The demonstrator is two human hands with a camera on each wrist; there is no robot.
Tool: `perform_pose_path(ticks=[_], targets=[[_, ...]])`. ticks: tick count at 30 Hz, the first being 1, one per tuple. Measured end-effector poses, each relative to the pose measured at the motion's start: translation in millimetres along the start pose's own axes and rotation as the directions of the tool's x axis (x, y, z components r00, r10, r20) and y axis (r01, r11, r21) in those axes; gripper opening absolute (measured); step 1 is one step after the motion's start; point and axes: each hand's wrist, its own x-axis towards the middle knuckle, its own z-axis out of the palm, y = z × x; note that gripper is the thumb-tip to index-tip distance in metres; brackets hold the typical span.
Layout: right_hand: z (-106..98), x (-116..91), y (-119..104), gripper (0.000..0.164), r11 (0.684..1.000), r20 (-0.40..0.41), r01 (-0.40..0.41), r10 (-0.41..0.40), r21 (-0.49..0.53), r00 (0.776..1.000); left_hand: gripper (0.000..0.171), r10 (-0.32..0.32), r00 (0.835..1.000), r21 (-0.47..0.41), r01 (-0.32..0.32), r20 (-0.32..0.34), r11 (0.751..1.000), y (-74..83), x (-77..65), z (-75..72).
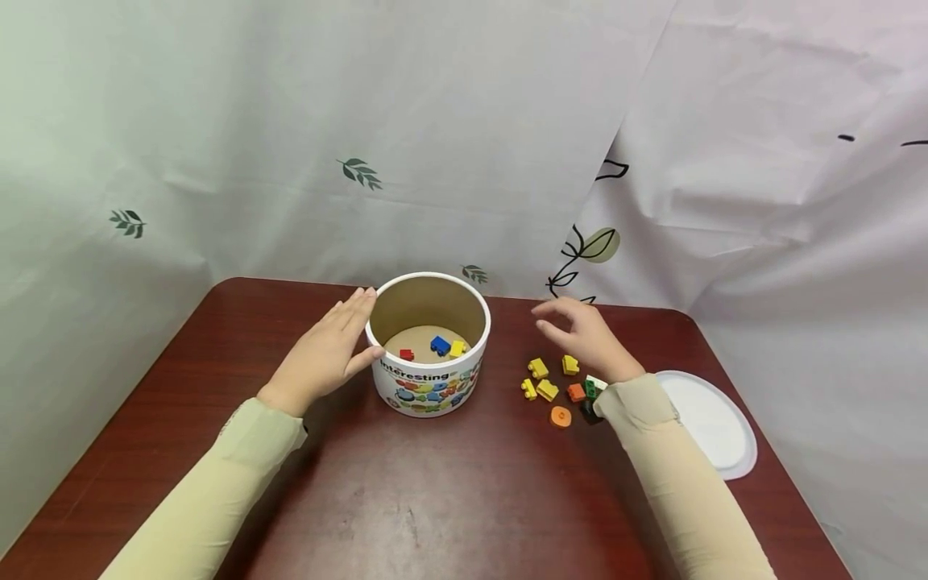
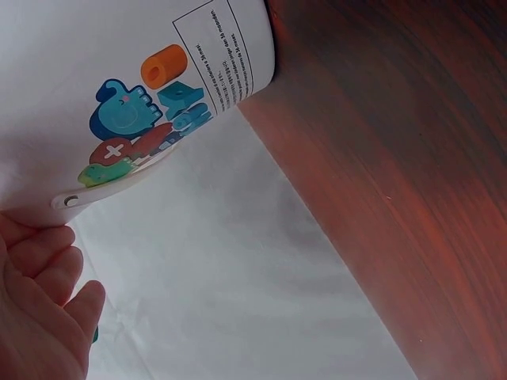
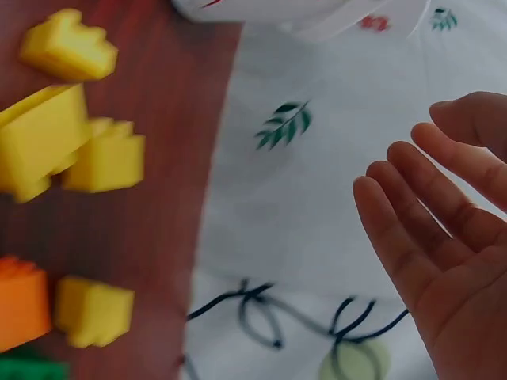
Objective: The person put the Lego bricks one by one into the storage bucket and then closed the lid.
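A white round bucket (image 1: 428, 372) with printed toy pictures stands on the table, its top uncovered. Inside lie a red block (image 1: 407, 354), a blue block (image 1: 440, 345) and a yellow block (image 1: 457, 350). My left hand (image 1: 319, 358) rests against the bucket's left rim, fingers extended and thumb near the front edge. To the right of the bucket, my right hand (image 1: 586, 337) hovers with loosely bent fingers and holds nothing. Below it lie several yellow blocks (image 1: 538, 368), an orange-red block (image 1: 576, 392), a round orange piece (image 1: 561, 416) and a green block (image 1: 590, 388), partly hidden by the wrist.
A white lid (image 1: 714, 423) lies flat at the right side of the dark red table (image 1: 406, 499), partly behind the right forearm. A pale curtain (image 1: 449, 145) with leaf prints hangs behind the table's back edge and along the sides.
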Motion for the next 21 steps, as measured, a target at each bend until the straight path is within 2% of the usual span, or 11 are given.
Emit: perform_pose_path(ticks=[4,10,21], targets=[[0.5,-14.1,18.1,0.025,0.997,0.026,-0.083,0.083,-0.006,0.996,0.083,0.009,1.000,0.002,-0.009,-0.007,1.000,0.2,-0.1,-0.2],[-1.4,-28.9,42.5,0.029,0.982,0.063,-0.174,0.178,-0.070,0.982,0.083,0.016,1.000,0.016,-0.015,-0.008,1.000,0.2,1.3,0.2],[-3.8,-34.2,70.0,0.033,0.955,0.191,-0.263,0.286,-0.141,0.939,0.083,0.008,1.000,0.011,-0.008,-0.007,1.000,-0.3,0.2,0.6]])
